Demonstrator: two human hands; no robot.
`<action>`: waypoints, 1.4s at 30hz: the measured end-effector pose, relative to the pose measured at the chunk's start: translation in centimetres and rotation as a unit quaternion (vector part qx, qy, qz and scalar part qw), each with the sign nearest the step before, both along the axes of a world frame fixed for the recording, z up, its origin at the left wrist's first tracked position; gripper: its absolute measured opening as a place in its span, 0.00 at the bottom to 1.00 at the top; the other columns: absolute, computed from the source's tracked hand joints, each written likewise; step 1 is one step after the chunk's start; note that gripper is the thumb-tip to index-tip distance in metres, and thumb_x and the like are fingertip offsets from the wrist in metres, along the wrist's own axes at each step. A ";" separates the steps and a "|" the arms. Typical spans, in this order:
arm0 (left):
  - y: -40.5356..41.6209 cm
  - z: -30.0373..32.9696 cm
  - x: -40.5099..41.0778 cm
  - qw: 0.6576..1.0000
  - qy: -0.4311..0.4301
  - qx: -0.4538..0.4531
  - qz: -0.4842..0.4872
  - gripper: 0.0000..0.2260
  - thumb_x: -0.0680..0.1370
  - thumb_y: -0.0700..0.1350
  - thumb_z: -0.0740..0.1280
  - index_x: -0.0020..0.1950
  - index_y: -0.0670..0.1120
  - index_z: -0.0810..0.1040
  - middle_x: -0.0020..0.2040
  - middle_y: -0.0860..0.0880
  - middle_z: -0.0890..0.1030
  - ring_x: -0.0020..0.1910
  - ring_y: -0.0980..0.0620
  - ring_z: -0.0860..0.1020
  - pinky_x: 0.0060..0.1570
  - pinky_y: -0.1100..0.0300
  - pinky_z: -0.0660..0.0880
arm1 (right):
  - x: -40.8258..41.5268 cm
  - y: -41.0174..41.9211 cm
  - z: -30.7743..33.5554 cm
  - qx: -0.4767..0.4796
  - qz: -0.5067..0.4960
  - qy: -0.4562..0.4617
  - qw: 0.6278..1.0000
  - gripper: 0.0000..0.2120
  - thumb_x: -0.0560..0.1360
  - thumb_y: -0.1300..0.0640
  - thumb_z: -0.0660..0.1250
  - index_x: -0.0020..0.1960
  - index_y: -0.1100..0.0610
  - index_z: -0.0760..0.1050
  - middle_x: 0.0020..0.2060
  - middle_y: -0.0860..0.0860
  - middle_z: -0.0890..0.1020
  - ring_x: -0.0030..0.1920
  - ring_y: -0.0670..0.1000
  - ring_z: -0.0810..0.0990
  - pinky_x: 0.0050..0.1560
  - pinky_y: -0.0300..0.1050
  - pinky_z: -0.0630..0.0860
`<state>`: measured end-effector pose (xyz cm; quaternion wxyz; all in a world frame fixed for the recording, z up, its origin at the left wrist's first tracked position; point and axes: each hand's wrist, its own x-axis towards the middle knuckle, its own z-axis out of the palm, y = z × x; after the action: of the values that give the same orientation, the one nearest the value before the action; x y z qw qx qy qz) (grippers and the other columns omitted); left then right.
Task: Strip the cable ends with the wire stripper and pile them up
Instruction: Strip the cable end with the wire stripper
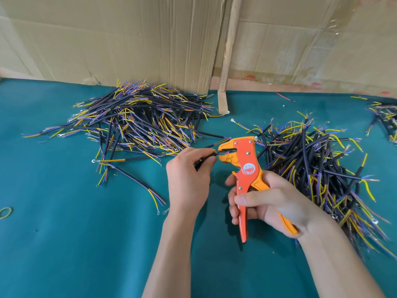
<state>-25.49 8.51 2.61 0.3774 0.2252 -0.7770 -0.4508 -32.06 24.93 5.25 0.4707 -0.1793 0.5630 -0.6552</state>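
Above a teal cloth-covered table [64, 244], a short black cable [206, 157] is fed end-first into the mouth of an orange wire stripper [243, 168], its coloured cores reaching between the tool's yellow jaw pieces, which stand slightly apart. The person's left hand [189, 179] pinches the cable between thumb and curled fingers just beside the tool's head. The right hand [268, 203] wraps around the stripper's two handles, the thumb lying across the orange handle and the fingers curled behind it, while the yellow handle runs under the palm. The tool stands nearly upright, head tilted toward the left hand.

Behind the left hand, a wide pile of cables [139, 119] lies spread on the cloth, black jackets with yellow, blue and purple cores fanning out at both ends; some cores end in small ring terminals. To the right of the stripper, a second heap of cables [318, 168] lies close beside the right wrist. A smaller cluster of cables [384, 119] sits at the far right edge. A rubber band [6, 212] lies near the left edge of the table, and a single red wire [284, 96] rests near the back. Flattened cardboard sheets [129, 39] stand along the rear of the table, with a wooden strip [227, 50] leaning between them.
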 end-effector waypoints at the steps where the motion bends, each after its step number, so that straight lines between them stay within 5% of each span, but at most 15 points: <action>1: 0.0 0.0 0.0 1.000 0.002 0.000 0.002 0.06 0.73 0.38 0.76 0.47 0.47 0.88 0.40 0.56 0.83 0.41 0.56 0.79 0.43 0.66 0.74 | 0.0 -0.1 0.0 0.002 -0.002 0.005 1.000 0.23 0.66 0.69 0.76 0.59 0.68 0.74 0.39 0.64 0.78 0.37 0.62 0.79 0.40 0.57 0.80; 31: 0.7 0.3 0.2 0.998 -0.005 0.063 0.002 0.06 0.74 0.37 0.76 0.44 0.48 0.87 0.39 0.53 0.85 0.38 0.61 0.80 0.40 0.74 0.72 | 0.2 -0.6 -0.6 0.011 -0.019 0.013 1.000 0.16 0.68 0.64 0.76 0.53 0.64 0.75 0.33 0.60 0.76 0.31 0.59 0.77 0.34 0.53 0.78; 42: 0.4 0.2 0.2 0.996 -0.012 0.082 -0.020 0.07 0.73 0.37 0.76 0.43 0.49 0.87 0.34 0.64 0.82 0.34 0.66 0.79 0.38 0.75 0.71 | 0.2 -0.6 -0.9 0.012 -0.024 0.012 1.000 0.18 0.67 0.65 0.76 0.53 0.65 0.75 0.33 0.61 0.77 0.32 0.60 0.77 0.35 0.53 0.79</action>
<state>-25.31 8.93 2.84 0.3394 0.2452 -0.7460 -0.5179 -31.91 24.32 4.35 0.4499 -0.1678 0.5808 -0.6573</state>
